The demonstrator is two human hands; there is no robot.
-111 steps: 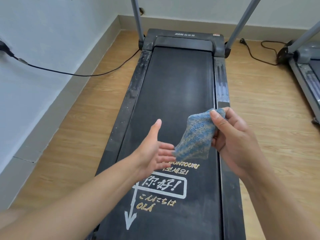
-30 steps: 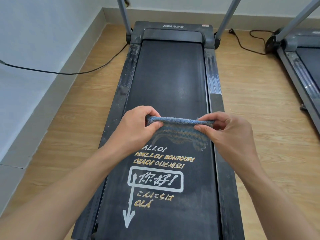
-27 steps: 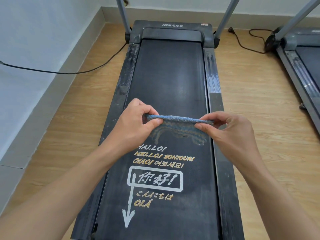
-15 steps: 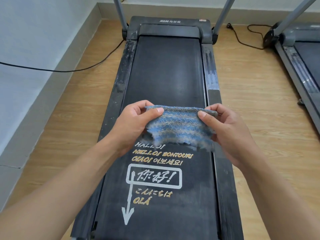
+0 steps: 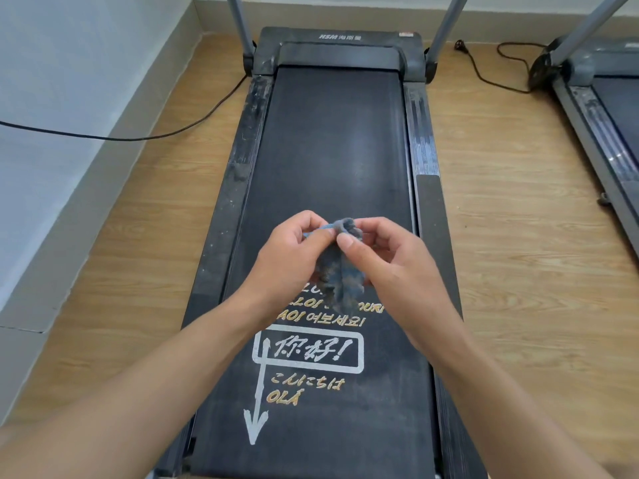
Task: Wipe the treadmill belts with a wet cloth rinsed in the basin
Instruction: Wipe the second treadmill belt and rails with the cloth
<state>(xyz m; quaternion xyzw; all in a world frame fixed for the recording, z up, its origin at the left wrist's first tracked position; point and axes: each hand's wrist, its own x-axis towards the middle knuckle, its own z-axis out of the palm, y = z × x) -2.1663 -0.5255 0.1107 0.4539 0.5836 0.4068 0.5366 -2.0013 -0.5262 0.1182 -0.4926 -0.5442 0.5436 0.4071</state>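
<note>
A blue-grey striped cloth (image 5: pixel 337 271) hangs bunched between my hands, above the middle of the black treadmill belt (image 5: pixel 332 143). My left hand (image 5: pixel 288 261) pinches its top left edge. My right hand (image 5: pixel 390 264) pinches the top fold right beside it, thumb on the cloth. The hands are close together, almost touching. The cloth's lower end dangles over the yellow greeting lettering printed on the belt. No basin is in view.
Dusty side rails (image 5: pixel 242 160) flank the belt, and two grey uprights (image 5: pixel 446 25) rise at its far end. A second treadmill (image 5: pixel 601 108) stands at the right. Black cables (image 5: pixel 138 136) trail over the wooden floor. A white wall (image 5: pixel 69 98) runs along the left.
My hands have come together, folding the cloth that was stretched wide between them half a second ago. It now hangs bunched. Earlier, only my right hand held it.
</note>
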